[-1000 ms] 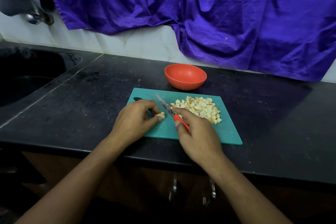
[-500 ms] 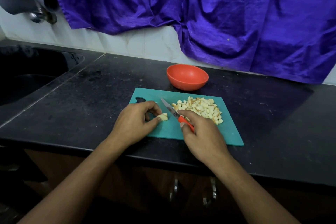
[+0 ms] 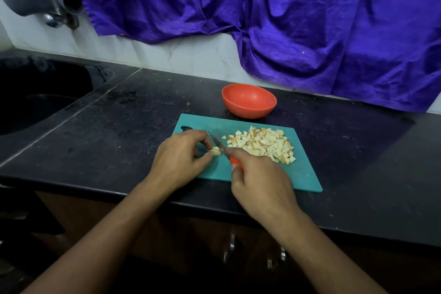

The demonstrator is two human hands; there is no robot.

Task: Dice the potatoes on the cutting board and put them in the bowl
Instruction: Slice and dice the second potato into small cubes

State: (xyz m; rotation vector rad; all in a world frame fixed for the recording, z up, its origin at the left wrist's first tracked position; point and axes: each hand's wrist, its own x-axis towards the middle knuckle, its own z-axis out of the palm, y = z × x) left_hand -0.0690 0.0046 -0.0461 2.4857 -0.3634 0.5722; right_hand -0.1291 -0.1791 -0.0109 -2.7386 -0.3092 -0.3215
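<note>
Many pale, brown-edged potato cubes [image 3: 262, 144] heaped on teal cutting board [image 3: 303, 174].

Matt plastic cutting board [image 3: 303, 174], crumpled cloth [image 3: 286, 19]

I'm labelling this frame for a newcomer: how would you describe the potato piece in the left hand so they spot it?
On the black countertop lies a teal cutting board. Near its left end the left hand pinches a small pale potato piece, with the red-handled knife beside it. Unlike the heap of diced potato to its right, it is a single lump held in fingertips.
</note>
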